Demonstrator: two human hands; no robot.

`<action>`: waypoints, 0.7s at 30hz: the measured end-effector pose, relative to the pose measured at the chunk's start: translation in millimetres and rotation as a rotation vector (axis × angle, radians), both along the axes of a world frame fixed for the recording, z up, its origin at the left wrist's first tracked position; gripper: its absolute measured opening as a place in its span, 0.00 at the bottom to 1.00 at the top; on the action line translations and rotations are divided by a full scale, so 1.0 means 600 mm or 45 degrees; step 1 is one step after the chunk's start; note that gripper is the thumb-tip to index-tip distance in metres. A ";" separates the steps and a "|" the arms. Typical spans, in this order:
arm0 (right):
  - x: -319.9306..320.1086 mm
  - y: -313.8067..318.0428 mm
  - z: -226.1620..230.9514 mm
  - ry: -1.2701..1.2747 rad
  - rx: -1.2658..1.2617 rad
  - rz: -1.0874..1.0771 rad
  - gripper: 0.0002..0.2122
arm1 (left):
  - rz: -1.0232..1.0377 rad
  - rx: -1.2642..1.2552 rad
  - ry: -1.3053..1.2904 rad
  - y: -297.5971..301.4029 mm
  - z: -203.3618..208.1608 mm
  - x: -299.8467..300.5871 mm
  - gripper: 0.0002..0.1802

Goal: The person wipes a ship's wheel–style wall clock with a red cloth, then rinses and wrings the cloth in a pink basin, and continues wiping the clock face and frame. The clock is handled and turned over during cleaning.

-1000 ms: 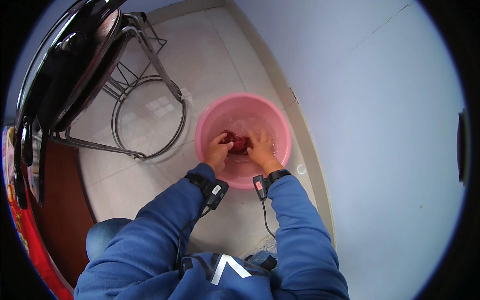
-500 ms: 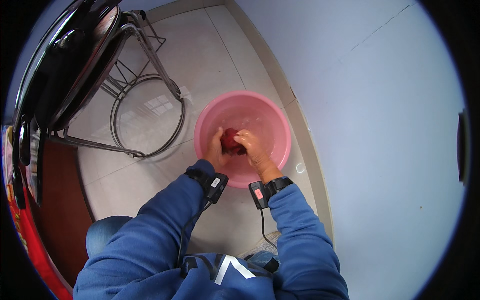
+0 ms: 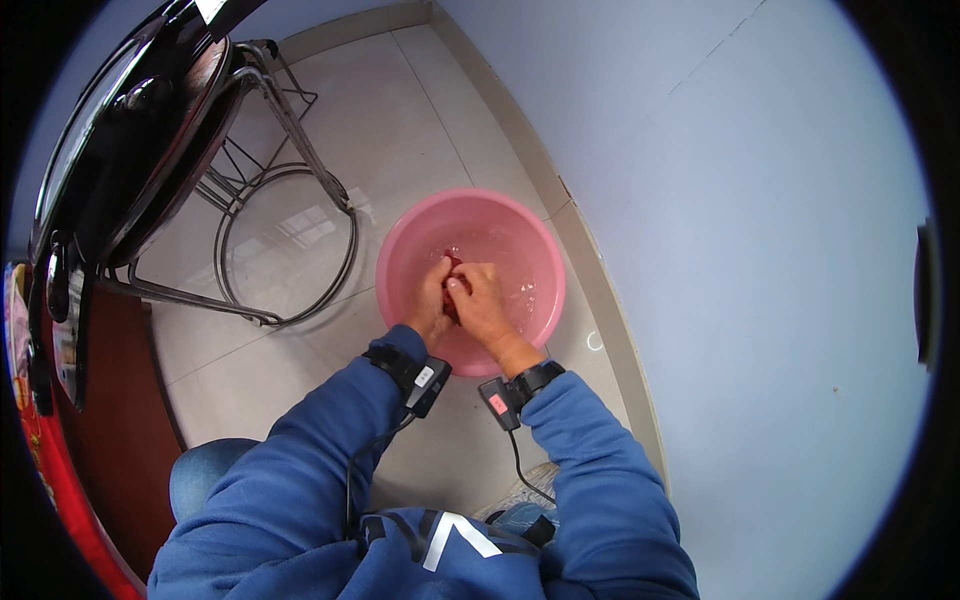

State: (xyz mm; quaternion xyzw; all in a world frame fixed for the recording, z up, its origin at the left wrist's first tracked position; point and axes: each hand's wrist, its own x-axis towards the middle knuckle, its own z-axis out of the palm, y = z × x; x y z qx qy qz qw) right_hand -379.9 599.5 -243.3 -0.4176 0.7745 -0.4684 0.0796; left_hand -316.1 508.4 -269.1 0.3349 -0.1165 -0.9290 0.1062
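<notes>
A pink plastic basin [image 3: 557,250] with water in it stands on the floor in front of me. Inside it, both hands press together around a small, bunched, dark red wet cloth [image 3: 450,304]. My left hand [image 3: 431,304] is closed on the cloth's left side. From the right, my right hand [image 3: 482,304] curls over it, fingers bent. Most of the cloth is hidden by the hands; only bits of red show between and above them.
A metal-framed stool or chair [image 3: 345,262] with a round base ring stands on the tiled floor to the left, beside a glossy black object [image 3: 140,130]. Brown wood [image 3: 115,370] and red fabric [image 3: 70,500] lie at far left. A pale wall [image 3: 760,300] rises on the right.
My hands have closed in on each other, and the right one has moved left over the red cloth. Less of the cloth shows now. The view has shifted slightly.
</notes>
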 end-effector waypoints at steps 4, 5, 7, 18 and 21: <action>-0.021 -0.007 -0.006 0.214 0.113 0.114 0.10 | 0.036 0.050 -0.021 0.020 -0.016 0.000 0.17; -0.045 -0.005 -0.008 0.287 0.421 0.031 0.10 | -0.007 -0.007 -0.026 0.032 -0.018 -0.003 0.16; -0.063 0.003 -0.014 0.077 0.288 -0.352 0.10 | -0.007 -0.184 0.005 0.048 -0.019 -0.004 0.14; -0.066 0.004 -0.029 0.094 0.183 -0.406 0.03 | -0.027 -0.226 0.158 0.041 -0.001 0.007 0.16; -0.136 0.051 -0.025 -0.785 0.110 -0.517 0.04 | 0.051 -0.358 0.021 0.040 0.012 0.002 0.17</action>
